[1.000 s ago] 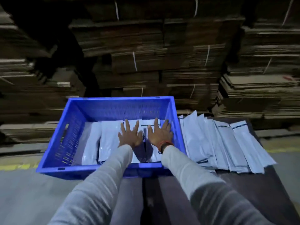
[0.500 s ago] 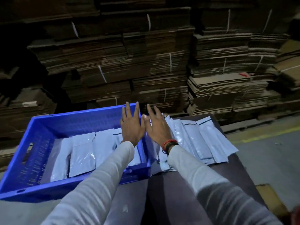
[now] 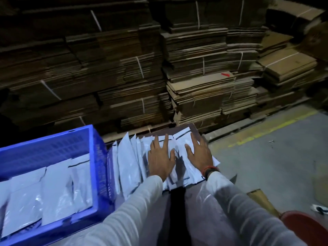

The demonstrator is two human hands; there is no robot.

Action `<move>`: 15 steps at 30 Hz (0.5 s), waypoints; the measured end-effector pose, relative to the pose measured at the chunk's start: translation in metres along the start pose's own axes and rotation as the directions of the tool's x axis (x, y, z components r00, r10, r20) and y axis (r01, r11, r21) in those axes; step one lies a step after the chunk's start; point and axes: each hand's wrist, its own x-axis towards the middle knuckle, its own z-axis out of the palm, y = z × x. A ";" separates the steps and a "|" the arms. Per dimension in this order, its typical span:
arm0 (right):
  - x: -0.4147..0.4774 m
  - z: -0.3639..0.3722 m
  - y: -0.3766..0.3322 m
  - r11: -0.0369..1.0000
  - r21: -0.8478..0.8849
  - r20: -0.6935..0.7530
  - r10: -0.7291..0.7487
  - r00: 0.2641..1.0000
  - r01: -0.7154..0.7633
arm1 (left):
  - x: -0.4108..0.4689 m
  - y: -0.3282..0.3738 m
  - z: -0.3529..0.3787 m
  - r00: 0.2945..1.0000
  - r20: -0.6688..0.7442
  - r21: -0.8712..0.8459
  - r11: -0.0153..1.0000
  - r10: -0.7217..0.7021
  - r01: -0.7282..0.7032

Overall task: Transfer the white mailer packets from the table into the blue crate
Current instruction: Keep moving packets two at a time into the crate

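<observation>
A fanned row of white mailer packets [image 3: 126, 162] lies on the dark table [image 3: 179, 206], just right of the blue crate [image 3: 98, 157]. My left hand [image 3: 160, 159] lies flat on the packets with its fingers spread. My right hand [image 3: 199, 156], with a red band at the wrist, rests flat on the rightmost packets, fingers apart. Neither hand grips anything. Several packets [image 3: 58, 189] lie side by side inside the crate at the lower left.
Tall strapped stacks of flattened cardboard [image 3: 198, 71] stand right behind the table. Grey floor with a yellow line [image 3: 271, 132] lies to the right. A red object [image 3: 307, 228] is at the lower right corner, cardboard scraps [image 3: 262, 201] beside it.
Both hands left the crate and moved right onto the packets on the table. The view swung right, so the crate now sits at the lower left.
</observation>
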 end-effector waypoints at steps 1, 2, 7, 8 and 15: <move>-0.001 0.002 0.011 1.000 0.001 0.031 0.016 0.999 -0.016 | -0.001 0.008 0.010 1.000 0.025 0.014 1.000 -0.009 0.009; -0.002 0.006 0.020 1.000 0.001 0.065 0.030 0.997 -0.031 | -0.002 0.015 0.020 0.999 0.048 0.030 0.999 -0.021 0.020; -0.009 0.025 0.046 0.995 -0.020 0.247 0.104 0.963 -0.102 | -0.003 0.030 0.060 0.974 0.177 0.103 0.987 -0.138 0.121; -0.010 0.029 0.049 0.995 -0.029 0.272 0.103 0.957 -0.098 | -0.002 0.032 0.066 0.967 0.197 0.122 0.983 -0.161 0.139; -0.012 0.043 0.048 0.994 -0.055 0.313 0.106 0.944 -0.094 | 0.012 0.041 0.085 0.952 0.175 0.202 0.955 -0.252 0.216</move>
